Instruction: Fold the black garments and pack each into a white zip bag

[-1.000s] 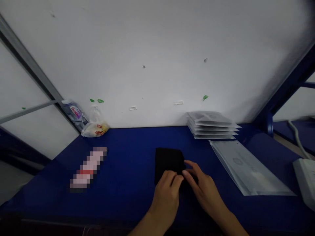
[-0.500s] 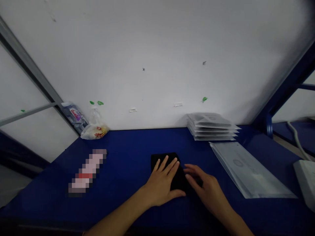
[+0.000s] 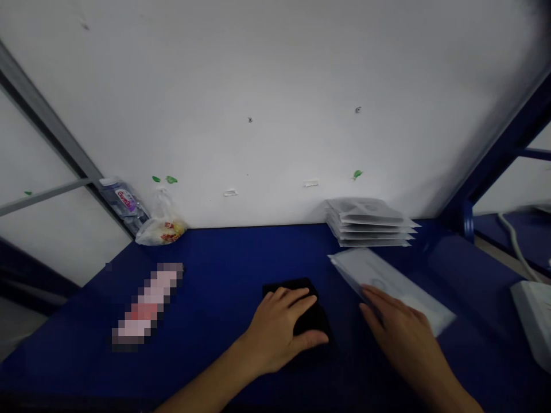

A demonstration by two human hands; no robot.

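A folded black cloth (image 3: pixel 316 318) lies on the blue tabletop, partly covered by my left hand (image 3: pixel 282 330). That hand sits on top of the cloth, with the thumb along its near side. To the right, my right hand (image 3: pixel 400 327) is on the near edge of a flat translucent plastic bag (image 3: pixel 387 278). The bag lies at an angle, and its lower part is hidden by my fingers.
Behind the bag stands a stack of similar bags (image 3: pixel 368 223) against a white wall. At the left are a blurred-out pink packet (image 3: pixel 146 307), a crumpled plastic bag (image 3: pixel 162 225) and a water bottle (image 3: pixel 123 198). A white box (image 3: pixel 534 321) sits at the right edge.
My right hand has moved right onto the plastic bag, which has shifted left and turned. My left hand has closed its fingers on the cloth, and the cloth has slid slightly toward me.
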